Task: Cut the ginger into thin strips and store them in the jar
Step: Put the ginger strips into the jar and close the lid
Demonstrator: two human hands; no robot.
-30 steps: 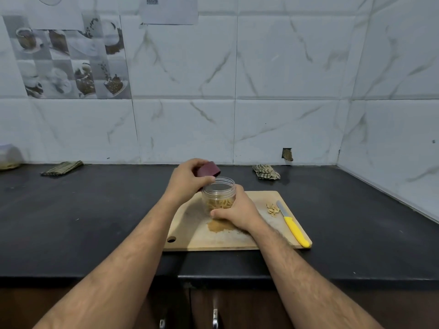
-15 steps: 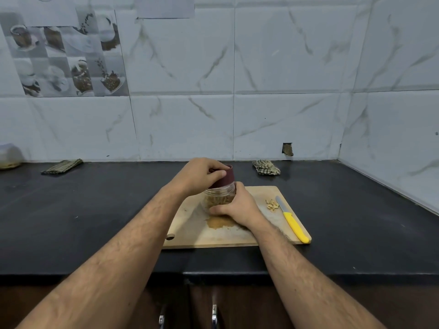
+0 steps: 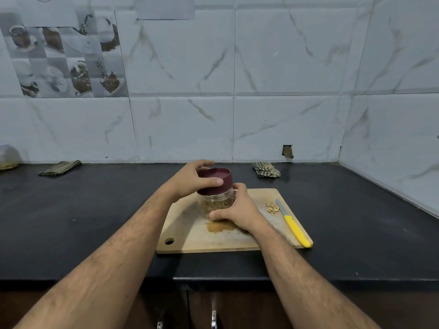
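A clear plastic jar (image 3: 215, 202) with ginger strips inside stands on the wooden cutting board (image 3: 190, 236). A maroon lid (image 3: 217, 180) sits on top of the jar. My left hand (image 3: 190, 180) grips the lid from the left, fingers over its top and side. My right hand (image 3: 237, 208) wraps the jar's body from the right and holds it on the board. A small heap of ginger scraps (image 3: 272, 207) lies on the board's right part, beside a knife with a yellow handle (image 3: 295, 227).
The board lies on a black counter (image 3: 95, 222) with tiled walls behind and to the right. A folded green cloth (image 3: 60, 167) lies at the back left, a checked cloth (image 3: 266, 169) at the back right. A brown damp stain (image 3: 219, 226) marks the board.
My left hand brought the maroon lid down from above the open jar onto its mouth and now holds it there. My right hand stayed on the jar.
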